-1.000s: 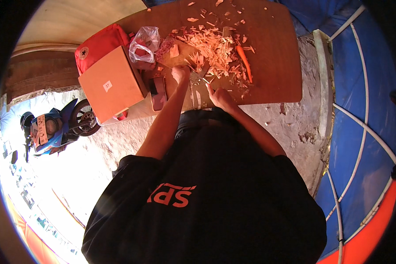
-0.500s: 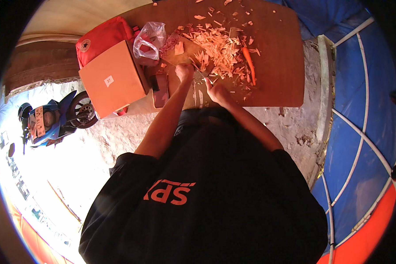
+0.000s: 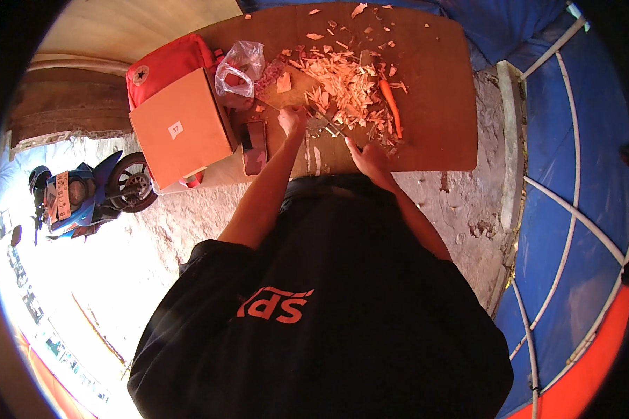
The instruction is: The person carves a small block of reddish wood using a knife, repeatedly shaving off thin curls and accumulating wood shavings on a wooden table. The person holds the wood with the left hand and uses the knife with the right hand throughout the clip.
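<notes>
My right hand (image 3: pixel 372 159) is closed around the handle of a knife (image 3: pixel 332 126), near the table's front edge. The narrow blade points away and to the left, its tip close to my left hand (image 3: pixel 292 120). That hand has its fingers drawn together beside a board (image 3: pixel 299 85); whatever they pinch is too small to make out. Just beyond both hands lies a spread heap of pale orange cut strips (image 3: pixel 342 80). A long orange, carrot-like thing (image 3: pixel 391 108) rests along the heap's right side.
On the brown table (image 3: pixel 440 91), a clear plastic bag (image 3: pixel 239 68), a phone (image 3: pixel 254 148), a cardboard box (image 3: pixel 182 126) and a red bag (image 3: pixel 168 66) stand to the left. A motorcycle (image 3: pixel 91 192) is parked beyond. Blue tarpaulin (image 3: pixel 573 153) on pale poles hangs at the right.
My right hand has moved right and slightly nearer me with the knife, so more of the blade shows. My left hand stays almost in place, its fingers slightly shifted.
</notes>
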A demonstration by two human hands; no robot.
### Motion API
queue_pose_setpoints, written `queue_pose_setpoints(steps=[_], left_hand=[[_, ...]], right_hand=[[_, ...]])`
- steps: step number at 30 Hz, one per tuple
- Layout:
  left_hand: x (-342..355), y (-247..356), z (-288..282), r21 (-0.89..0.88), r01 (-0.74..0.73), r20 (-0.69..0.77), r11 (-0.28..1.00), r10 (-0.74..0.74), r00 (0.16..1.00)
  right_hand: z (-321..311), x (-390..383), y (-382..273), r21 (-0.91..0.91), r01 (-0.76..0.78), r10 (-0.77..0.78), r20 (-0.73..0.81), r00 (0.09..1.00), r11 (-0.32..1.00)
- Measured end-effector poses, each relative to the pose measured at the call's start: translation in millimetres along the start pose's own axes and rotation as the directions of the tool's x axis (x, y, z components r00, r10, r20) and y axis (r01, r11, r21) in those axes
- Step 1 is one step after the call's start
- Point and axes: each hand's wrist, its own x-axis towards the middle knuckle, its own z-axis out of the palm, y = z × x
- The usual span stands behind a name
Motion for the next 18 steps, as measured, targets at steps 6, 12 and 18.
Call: queue_pose_setpoints(steps=[6,12,18], left_hand=[[18,-12,13,-0.006,0.115,0.076,0.993,-0.115,0.990],[27,-16,28,-0.448,0.203,0.332,0.871,-0.049,0.942],[21,16,19,0.003,-0.114,0.189,0.993,0.112,0.976]], right_hand=[[-11,-5,29,0.233,0.358,-0.315,-0.205,0.927,0.904],[-12,0,46,0.382,0.499,-0.322,-0.439,0.839,0.778],[-32,-23,53,0.782,0.170,-0.123,-0.120,0.985,0.599]])
